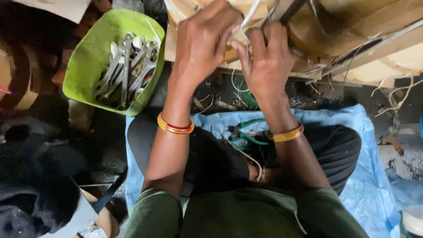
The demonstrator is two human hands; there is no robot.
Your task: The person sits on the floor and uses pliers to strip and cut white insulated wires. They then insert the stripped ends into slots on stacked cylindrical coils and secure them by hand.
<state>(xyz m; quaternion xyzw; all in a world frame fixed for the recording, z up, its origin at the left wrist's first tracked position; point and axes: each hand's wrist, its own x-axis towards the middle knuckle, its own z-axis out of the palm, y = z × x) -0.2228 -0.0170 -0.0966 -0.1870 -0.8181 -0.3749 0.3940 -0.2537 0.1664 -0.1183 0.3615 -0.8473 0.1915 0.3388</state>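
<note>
Figure. Seated worker seen from above, both hands raised to a wound coil assembly (352, 39) wrapped in tan insulating paper at the top of the view.

The left hand (205, 42) was curled over the work, its fingers bent and pressed together around a pale flat strip (249, 15) that rose from between the two hands; the thumb and forefinger appeared to pinch this strip. The right hand (266, 61) lay just beside the left, touching it, with its fingers folded inward against the same strip; whether its fingertips gripped the strip or merely pressed on it could not be told. Loose ends of pale strip (396, 94) hung from the lower edge of the assembly to the right.

Each wrist carried orange and red bangles (176, 127). Below the hands, on a blue plastic sheet (365, 163) spread over the floor, lay green-handled pliers (246, 134), between the forearms and well apart from the fingers. To the left stood a green plastic tub (88, 48) holding a heap of steel spanners (128, 70), near the left forearm but not touching it.
</note>
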